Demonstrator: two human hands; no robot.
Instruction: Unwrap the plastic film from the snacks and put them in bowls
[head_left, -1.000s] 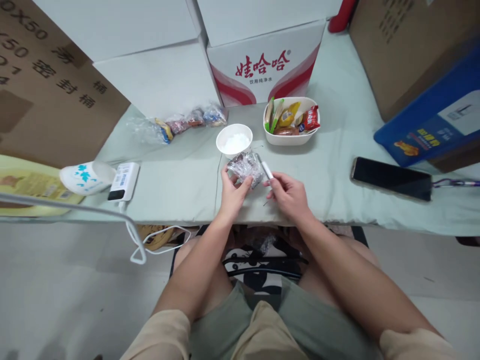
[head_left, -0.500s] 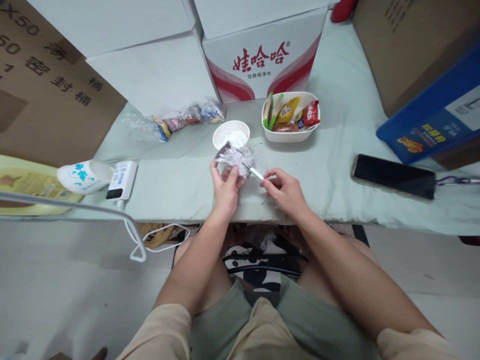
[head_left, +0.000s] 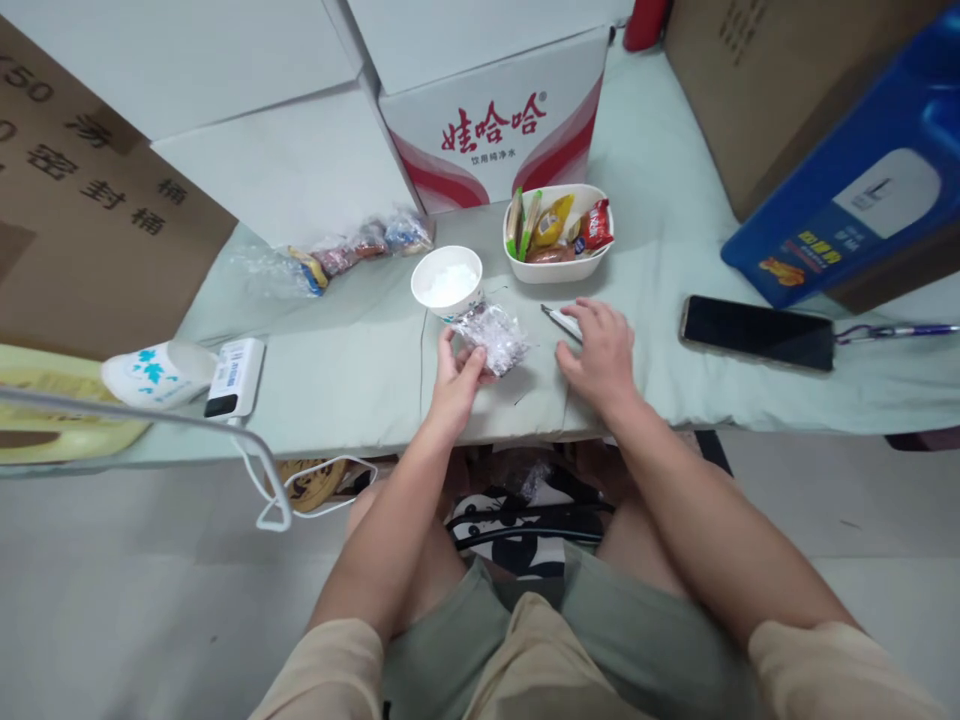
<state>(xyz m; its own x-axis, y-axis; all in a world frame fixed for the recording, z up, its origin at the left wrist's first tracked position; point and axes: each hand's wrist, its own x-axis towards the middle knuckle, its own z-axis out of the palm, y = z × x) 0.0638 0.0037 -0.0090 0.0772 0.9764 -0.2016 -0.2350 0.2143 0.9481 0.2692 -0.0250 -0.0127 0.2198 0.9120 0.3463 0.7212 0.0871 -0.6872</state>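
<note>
Cloth-covered counter (head_left: pixel 352 380) | on it, white snack tub (head_left: pixel 559 271) toward rear | left of tub, paper bowl (head_left: pixel 431 307), white contents | clear-wrapped packet (head_left: pixel 495 340) before bowl, clamped in fingers of left hand (head_left: pixel 456 375) | slim dark-tipped white tool (head_left: pixel 564 322) at right hand (head_left: pixel 602 350); cannot tell whether fingers grip it

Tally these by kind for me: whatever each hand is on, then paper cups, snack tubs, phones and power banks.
Wrapped packet, left hand: 1
White tool, right hand: 1
Paper cups: 2
Snack tub: 1
Phone: 1
Power bank: 1
Total: 7
</note>
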